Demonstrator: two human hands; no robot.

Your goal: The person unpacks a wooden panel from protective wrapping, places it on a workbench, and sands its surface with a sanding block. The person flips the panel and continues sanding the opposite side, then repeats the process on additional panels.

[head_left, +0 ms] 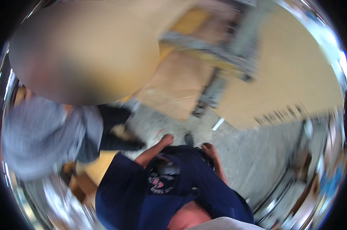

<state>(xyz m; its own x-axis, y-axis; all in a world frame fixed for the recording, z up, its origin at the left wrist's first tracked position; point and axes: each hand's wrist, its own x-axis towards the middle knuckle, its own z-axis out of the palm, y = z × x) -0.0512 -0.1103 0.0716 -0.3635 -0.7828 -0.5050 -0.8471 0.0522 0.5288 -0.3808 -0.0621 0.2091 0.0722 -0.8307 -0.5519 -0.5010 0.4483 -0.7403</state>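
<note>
Above the navy shirt [189,191], both forearms reach forward over the speckled concrete floor [254,153]. Left hand [166,140] and right hand [208,147] appear loosely curled; whether the fingers are pressed together or hold anything cannot be told through motion blur. Left of the shirt stands a person in a grey top [35,138], face obscured.

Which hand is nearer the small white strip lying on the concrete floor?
Right. The right hand sits just below the white strip, slightly to its left. The left hand is farther off to the strip's left, at the collar of the dark blue shirt.
</note>
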